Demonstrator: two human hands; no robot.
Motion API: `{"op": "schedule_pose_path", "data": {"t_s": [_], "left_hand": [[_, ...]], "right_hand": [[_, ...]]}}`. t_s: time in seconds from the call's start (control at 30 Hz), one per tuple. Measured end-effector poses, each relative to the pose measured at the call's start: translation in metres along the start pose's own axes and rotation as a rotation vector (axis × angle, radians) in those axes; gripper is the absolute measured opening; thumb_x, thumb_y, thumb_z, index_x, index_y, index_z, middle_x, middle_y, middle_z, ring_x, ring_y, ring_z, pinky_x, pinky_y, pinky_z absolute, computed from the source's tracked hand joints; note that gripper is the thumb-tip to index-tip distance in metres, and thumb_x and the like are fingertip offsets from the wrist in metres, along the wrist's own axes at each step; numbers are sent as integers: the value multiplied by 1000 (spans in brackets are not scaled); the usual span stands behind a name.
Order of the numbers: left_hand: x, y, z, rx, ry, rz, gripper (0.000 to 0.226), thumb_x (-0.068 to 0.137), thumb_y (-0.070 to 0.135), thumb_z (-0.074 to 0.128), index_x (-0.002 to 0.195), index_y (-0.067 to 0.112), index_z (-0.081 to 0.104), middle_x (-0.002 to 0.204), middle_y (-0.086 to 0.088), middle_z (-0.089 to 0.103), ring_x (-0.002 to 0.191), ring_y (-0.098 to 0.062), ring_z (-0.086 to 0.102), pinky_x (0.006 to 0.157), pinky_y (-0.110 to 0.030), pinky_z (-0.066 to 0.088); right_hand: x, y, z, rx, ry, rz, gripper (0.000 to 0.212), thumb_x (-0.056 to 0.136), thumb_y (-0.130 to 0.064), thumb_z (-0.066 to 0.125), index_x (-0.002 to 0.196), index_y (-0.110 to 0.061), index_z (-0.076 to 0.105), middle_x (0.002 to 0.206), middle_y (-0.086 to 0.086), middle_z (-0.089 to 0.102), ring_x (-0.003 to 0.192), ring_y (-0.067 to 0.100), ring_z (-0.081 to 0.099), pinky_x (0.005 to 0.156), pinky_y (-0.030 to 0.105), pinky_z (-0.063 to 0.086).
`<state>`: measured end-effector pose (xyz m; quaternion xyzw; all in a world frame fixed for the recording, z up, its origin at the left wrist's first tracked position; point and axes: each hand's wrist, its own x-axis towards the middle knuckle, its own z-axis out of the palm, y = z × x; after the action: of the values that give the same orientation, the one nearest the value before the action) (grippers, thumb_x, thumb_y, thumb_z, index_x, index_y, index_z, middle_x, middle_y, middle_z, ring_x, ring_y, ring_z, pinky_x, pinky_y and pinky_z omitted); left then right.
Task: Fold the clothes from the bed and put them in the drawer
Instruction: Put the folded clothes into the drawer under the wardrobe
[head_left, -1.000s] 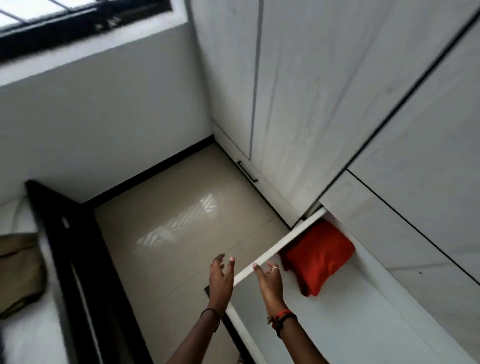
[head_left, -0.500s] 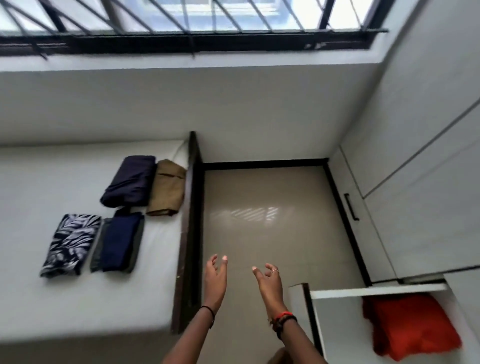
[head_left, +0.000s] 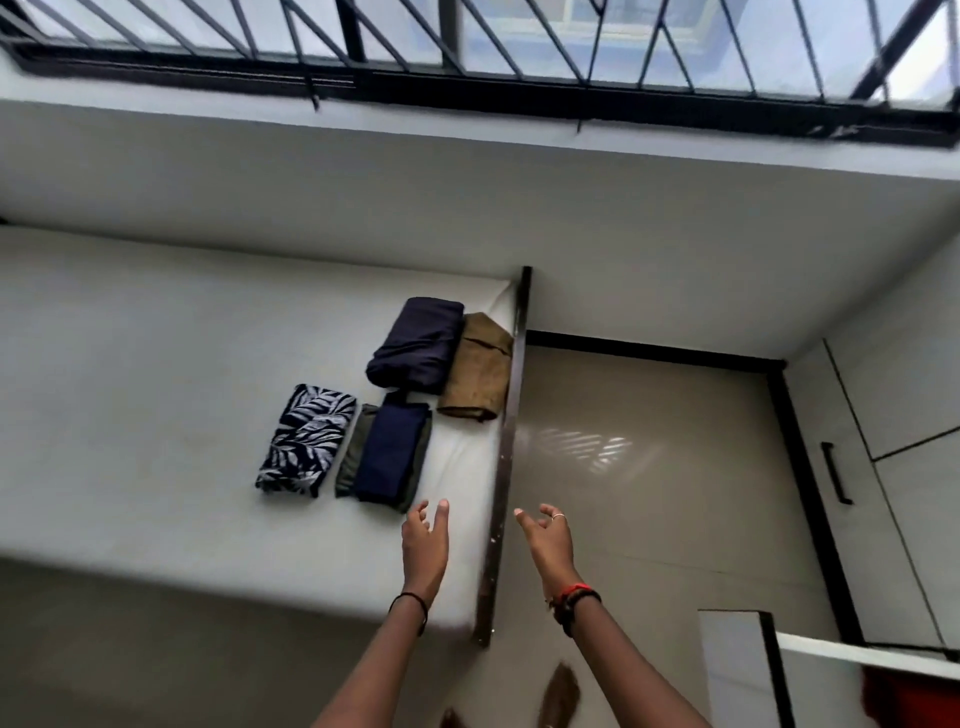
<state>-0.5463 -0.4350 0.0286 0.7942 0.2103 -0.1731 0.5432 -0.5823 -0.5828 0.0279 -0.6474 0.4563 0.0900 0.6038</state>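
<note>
As folded clothes (head_left: 395, 452) lie by the bed's (head_left: 156, 364) right edge, left hand (head_left: 426, 540) and right hand (head_left: 545, 540) probably reach there, spread (empty)

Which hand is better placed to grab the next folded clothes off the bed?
Left, probably. The left hand is open over the bed, just short of the navy stack. The right hand, also open, is over the floor beyond the bed's edge.

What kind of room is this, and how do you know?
Most likely a bedroom: a bed with a white mattress carries folded clothes, and a wardrobe across the floor has an open drawer.
</note>
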Motion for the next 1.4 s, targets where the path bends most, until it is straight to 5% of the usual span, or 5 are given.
{"op": "schedule_pose_path", "data": {"t_s": [0.4,0.67,1.03,1.27,1.4], "left_hand": [[77,12,-34,-33,97,-71,47,96,33,50,133,5,43,131,-16,50,119,-28,47,92,-29,36],[143,-3,-50,5,122,-149,49,96,33,50,134,4,42,135,-17,46,123,-29,45,100,-35,36],[283,-32,-69,157,-9,-201,54,91,32,58,132,-1,46,135,-17,48,125,-29,44,104,-34,33],[358,-61,-63,341,-147,-257,83,85,50,61,143,1,29,148,-19,30,137,-31,30,112,-38,27],[388,-78,-62,384,-175,-282,94,76,62,64,144,7,30,147,-19,32,135,-33,35,111,-43,30]], "right_hand": [[36,-50,70,-93,-116,11,52,88,-21,65,132,-3,42,122,15,53,102,22,51,88,28,39],[81,-56,122,-137,-165,64,50,87,-25,65,128,-7,43,94,4,55,89,19,54,84,33,45],[167,-55,215,-119,-174,234,81,76,-45,74,136,-7,34,126,11,49,115,22,47,104,38,40],[232,-37,269,-113,-262,339,101,73,-50,74,146,-8,18,149,13,33,135,27,35,105,38,33],[255,-28,289,-73,-253,319,96,63,-50,82,135,-7,36,133,6,53,115,17,54,75,22,47]]}}
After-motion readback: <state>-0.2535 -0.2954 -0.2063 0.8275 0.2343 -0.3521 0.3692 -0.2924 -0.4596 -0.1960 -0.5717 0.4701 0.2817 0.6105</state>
